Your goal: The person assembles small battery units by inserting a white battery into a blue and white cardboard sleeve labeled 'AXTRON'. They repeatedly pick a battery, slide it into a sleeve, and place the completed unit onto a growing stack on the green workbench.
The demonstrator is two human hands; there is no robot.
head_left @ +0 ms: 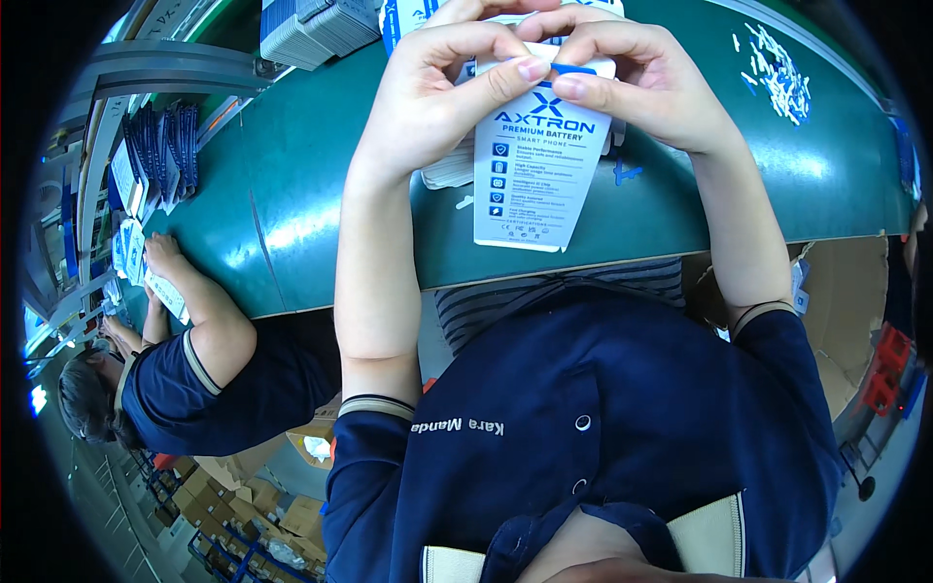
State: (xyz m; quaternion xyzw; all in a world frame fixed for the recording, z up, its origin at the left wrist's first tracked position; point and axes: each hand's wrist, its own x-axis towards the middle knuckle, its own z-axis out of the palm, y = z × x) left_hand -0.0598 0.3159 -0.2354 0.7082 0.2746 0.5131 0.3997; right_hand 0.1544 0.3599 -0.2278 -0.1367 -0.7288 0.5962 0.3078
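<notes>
A flat white packaging card (536, 199) with blue print hangs from my fingers over the green table. My left hand (442, 97) pinches its upper left edge between thumb and fingers. On the upper right, by a blue-edged slot, my right hand (646, 87) grips the same card with thumb and bent fingers. Partly hidden under it lies a pile of similar white cards (449, 175). A small white cut-out scrap (465, 202) and a blue scrap (627, 173) rest on the table beside the card.
A thick stack of cards (316, 34) stands at the far left of the green table (321, 194). Small white and blue scraps (777, 78) are heaped at the far right. A co-worker (243, 389) handles cards on the left. An open cardboard box (846, 301) sits at right.
</notes>
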